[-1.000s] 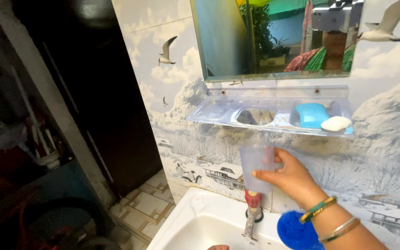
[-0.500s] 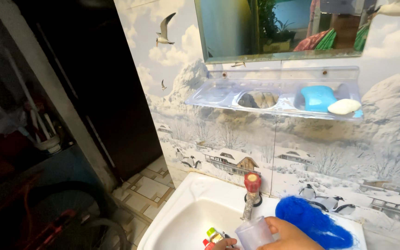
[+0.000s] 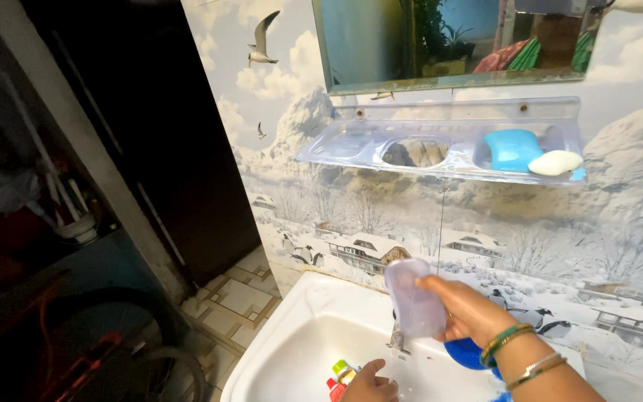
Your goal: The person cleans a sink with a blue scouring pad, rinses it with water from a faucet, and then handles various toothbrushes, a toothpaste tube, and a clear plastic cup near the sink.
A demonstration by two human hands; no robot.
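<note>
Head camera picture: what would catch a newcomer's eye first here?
Most striking is the clear plastic cup held tilted in the right hand above the white sink, in the lower middle. Above it, a transparent wall shelf carries a blue soap and a white soap under a mirror. The left hand reaches into the sink by some colourful items.

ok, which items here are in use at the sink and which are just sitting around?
In use: clear plastic cup in right hand; left hand down in white sink by small colourful items.

Lying about: blue soap, white soap, clear shelf, mirror.
</note>
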